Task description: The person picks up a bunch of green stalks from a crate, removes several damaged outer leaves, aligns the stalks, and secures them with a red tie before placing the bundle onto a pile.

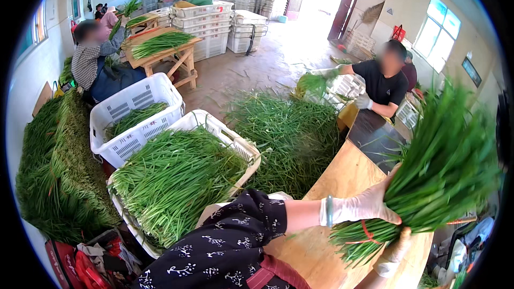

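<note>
A big bundle of long green chives point(439, 160) is held up over the right side of the wooden table point(342, 174), its leafy tips toward the upper right and blurred. A red tie point(367, 231) circles it near the cut ends. My left hand point(369, 202), in a pale thin glove with a bracelet over the cuff, is closed round the bundle from the near left. Also gloved, my right hand point(397, 251) grips the bundle from below, close to the tie; part of its fingers is hidden behind the stalks.
Left of the table stands a white crate point(247, 174) heaped with chives, with another crate point(136, 128) behind it. A loose green pile point(284, 134) covers the floor ahead. Tall stacked chives point(59, 166) line the left wall. Co-workers sit at far left and ahead right.
</note>
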A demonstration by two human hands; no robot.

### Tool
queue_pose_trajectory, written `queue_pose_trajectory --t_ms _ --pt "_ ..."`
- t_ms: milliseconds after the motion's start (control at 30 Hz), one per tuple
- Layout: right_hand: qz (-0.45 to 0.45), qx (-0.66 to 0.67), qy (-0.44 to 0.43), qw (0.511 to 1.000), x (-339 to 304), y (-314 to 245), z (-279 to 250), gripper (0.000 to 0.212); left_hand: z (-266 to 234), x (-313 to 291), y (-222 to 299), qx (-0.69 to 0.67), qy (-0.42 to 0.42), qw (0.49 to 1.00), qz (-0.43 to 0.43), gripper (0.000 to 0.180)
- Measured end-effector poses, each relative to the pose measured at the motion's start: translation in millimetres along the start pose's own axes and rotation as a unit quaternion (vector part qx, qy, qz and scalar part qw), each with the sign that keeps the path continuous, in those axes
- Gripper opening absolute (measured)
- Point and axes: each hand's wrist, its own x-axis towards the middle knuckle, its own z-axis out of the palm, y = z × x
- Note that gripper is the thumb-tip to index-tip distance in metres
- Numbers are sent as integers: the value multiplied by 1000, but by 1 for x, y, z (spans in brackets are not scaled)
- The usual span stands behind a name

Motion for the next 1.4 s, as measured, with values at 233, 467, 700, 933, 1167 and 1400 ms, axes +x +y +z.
queue_pose_trajectory --t_ms 233,467,700,933,1167,1400 --pt "23 -72 87 993 -14 85 -63 39 2 -8 -47 33 -10 999 -9 119" --pt "103 -115 142 978 -31 98 -75 36 11 -19 -42 198 5 977 -81 104" --pt "42 -255 120 959 -10 12 -35 36 21 -2 -17 32 14 996 -87 110" --pt "-168 -505 -239 812 37 -47 117 43 -82 -36 55 3 283 959 -12 46" --pt "-216 -671 -291 646 -9 116 116 68 -172 -107 59 176 415 891 49 55" --pt "-61 -713 -293 634 -26 73 53 92 -49 -67 35 571 -32 819 -55 61"
